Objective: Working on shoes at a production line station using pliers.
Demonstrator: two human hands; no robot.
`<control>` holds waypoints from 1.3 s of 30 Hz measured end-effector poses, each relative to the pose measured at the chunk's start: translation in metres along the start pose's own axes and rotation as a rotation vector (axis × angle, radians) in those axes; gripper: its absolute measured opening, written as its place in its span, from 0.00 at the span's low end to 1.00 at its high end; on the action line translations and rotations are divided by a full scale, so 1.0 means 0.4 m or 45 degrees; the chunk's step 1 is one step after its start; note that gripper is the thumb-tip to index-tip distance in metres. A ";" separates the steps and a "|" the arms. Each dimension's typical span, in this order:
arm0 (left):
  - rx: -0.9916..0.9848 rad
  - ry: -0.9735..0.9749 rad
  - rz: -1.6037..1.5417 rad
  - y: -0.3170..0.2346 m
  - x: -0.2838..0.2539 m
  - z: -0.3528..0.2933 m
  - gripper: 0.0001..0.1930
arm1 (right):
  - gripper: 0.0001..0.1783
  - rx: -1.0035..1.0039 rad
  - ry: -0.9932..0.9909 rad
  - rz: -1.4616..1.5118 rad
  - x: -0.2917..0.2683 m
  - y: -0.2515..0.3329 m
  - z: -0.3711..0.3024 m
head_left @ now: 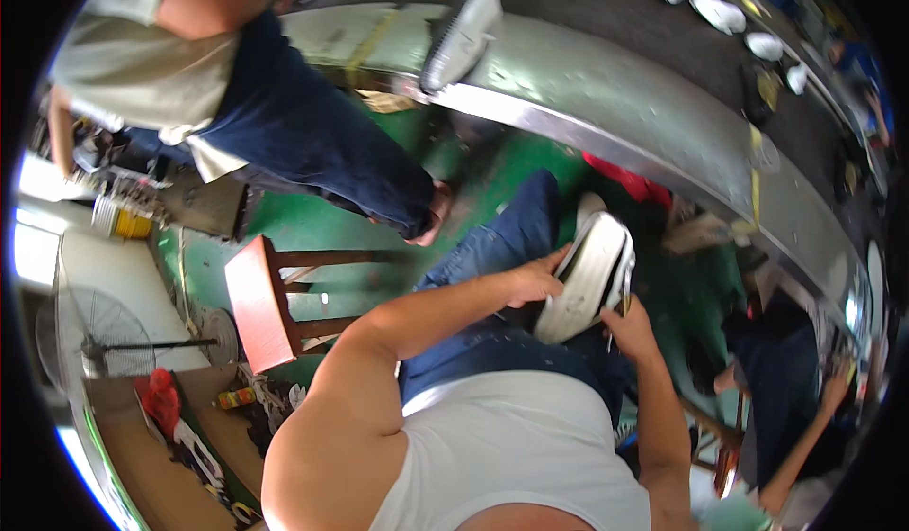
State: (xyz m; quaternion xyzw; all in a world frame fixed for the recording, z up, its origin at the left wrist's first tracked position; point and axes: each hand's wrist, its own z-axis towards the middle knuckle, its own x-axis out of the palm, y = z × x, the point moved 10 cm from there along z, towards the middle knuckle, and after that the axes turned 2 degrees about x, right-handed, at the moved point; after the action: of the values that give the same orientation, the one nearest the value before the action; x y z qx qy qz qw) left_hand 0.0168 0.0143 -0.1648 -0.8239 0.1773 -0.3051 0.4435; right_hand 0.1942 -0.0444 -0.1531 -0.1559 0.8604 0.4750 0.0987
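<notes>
One floor fan [95,343] and an open carton [118,436] stand at the far left, with a red-brown wooden stool [260,306] beside them. Next comes a co-worker in dark trousers [317,124], standing near the metal bench [606,86], where a grey-and-white shoe [464,43] rests by the edge. Farther right, the left hand [537,280] grips the near side of a pale shoe [585,280] above the person's lap, fingers closed on its rim. Across the shoe, the right hand [632,327] is pinched narrow around a thin item [626,296], too small to identify. Held by its margins, the shoe could twist or drop if the left hand loosens; a stray push from the right could scuff the pale surface or jab the left hand. At the far right, another co-worker's forearm [800,450] is well apart from the shoe.
</notes>
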 end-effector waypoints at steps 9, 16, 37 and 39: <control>0.097 -0.165 0.401 0.094 -0.021 -0.021 0.50 | 0.24 -0.365 0.245 -0.684 -0.021 0.151 -0.138; 0.157 -0.109 0.308 0.089 0.022 -0.047 0.42 | 0.18 -0.482 0.268 -1.456 0.043 0.263 -0.115; 0.632 -0.678 1.070 -0.051 0.002 -0.060 0.26 | 0.16 -0.392 -0.058 -1.025 0.030 0.137 -0.039; 0.598 -0.493 1.298 -0.062 0.040 -0.052 0.27 | 0.14 -0.430 -0.135 -0.859 0.002 0.126 -0.035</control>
State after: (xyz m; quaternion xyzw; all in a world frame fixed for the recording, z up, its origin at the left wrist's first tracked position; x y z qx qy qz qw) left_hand 0.0157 0.0060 -0.1300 -0.5555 0.3942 0.0711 0.7287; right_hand 0.1747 -0.0313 -0.1061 -0.4197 0.6640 0.5583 0.2668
